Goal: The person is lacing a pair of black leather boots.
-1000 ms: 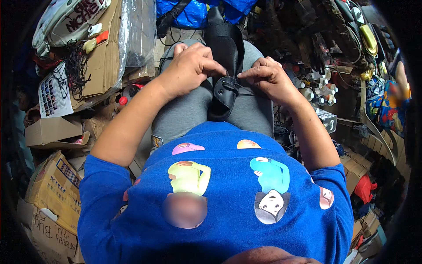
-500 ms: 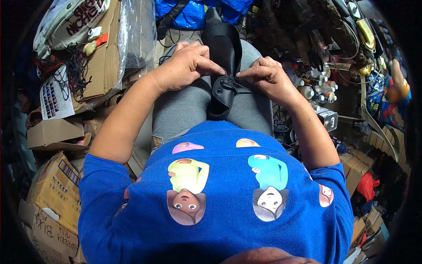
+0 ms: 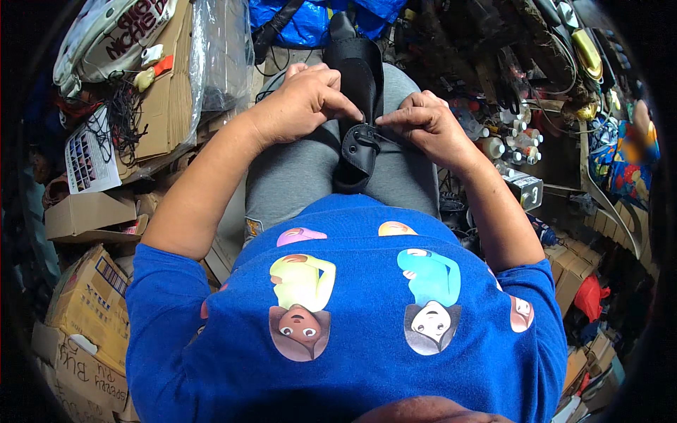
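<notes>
A black leather piece (image 3: 356,77), which looks like a shoe upper, stands between my thighs. Its near flap (image 3: 356,166) curls over and has round eyelets and a dark loop on it. From the left, my left hand (image 3: 310,99) meets its middle, forefinger and thumb brought together beside the eyelets. My right hand (image 3: 429,128) does the same from the right, fingers curled and forefinger pointing in. A small gap separates the two sets of fingertips. Whatever thin thing they pinch is too small to make out.
Grey trousers (image 3: 289,180) cover my legs under the work. Cardboard boxes (image 3: 92,211) and flat cardboard (image 3: 166,92) crowd the left. Small bottles (image 3: 525,141) and tangled clutter fill the right. A blue plastic sheet (image 3: 303,25) lies beyond my knees.
The top of the leather piece has shifted slightly left. My right hand has edged a little left with it; the left hand stays almost in place.
</notes>
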The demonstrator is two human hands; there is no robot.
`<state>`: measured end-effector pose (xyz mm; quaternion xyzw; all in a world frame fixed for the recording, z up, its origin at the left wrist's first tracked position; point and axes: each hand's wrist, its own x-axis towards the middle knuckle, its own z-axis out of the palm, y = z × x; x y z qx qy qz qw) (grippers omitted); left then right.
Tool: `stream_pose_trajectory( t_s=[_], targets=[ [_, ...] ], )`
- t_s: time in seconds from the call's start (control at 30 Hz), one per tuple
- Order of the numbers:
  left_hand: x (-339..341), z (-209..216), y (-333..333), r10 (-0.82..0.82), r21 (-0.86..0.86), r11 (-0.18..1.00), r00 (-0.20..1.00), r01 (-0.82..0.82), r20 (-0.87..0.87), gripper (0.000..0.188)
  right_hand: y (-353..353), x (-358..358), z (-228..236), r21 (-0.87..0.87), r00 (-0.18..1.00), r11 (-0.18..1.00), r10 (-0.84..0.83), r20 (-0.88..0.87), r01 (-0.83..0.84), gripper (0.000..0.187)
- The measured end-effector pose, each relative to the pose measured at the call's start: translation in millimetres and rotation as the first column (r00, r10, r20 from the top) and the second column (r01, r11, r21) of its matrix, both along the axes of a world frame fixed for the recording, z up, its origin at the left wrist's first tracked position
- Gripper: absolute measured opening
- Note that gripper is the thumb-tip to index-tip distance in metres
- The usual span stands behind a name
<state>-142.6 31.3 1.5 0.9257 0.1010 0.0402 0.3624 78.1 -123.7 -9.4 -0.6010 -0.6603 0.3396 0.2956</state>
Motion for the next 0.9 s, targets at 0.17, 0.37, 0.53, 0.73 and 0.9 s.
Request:
stream_pose_trajectory(
  t_s=[0.17, 0.37, 0.53, 0.73, 0.9],
  targets=[
    [-2.7, 21.3, -15.2, 0.023, 0.203, 0.978, 0.997, -0.039, 0.079, 0.034, -4.9, -4.0, 4.1, 0.03, 0.992, 0.999, -0.02, 0.125, 0.016, 0.025],
    [-2.8, 25.5, -20.2, 0.042, 0.319, 0.944, 0.992, -0.079, 0.123, 0.023, -8.9, -5.2, 1.9, 0.01, 0.998, 0.999, -0.05, 0.046, 0.049, 0.025],
    [-14.0, -2.5, -30.8, 0.176, 0.041, 0.983, 0.983, -0.179, 0.055, 0.021, -13.0, -6.9, 0.4, 0.029, 0.995, 0.997, -0.068, 0.077, 0.066, 0.027],
    [-17.3, 1.0, -43.6, 0.262, 0.036, 0.963, 0.955, -0.269, 0.136, 0.02, -17.9, -10.0, 7.0, 0.061, 0.987, 0.995, -0.092, 0.128, 0.085, 0.035],
    [-11.7, 6.6, -39.3, 0.37, -0.118, 0.927, 0.921, -0.356, 0.123, 0.022, -16.8, -9.8, 3.4, 0.03, 0.991, 0.994, -0.108, 0.074, 0.106, 0.037]
  ],
)
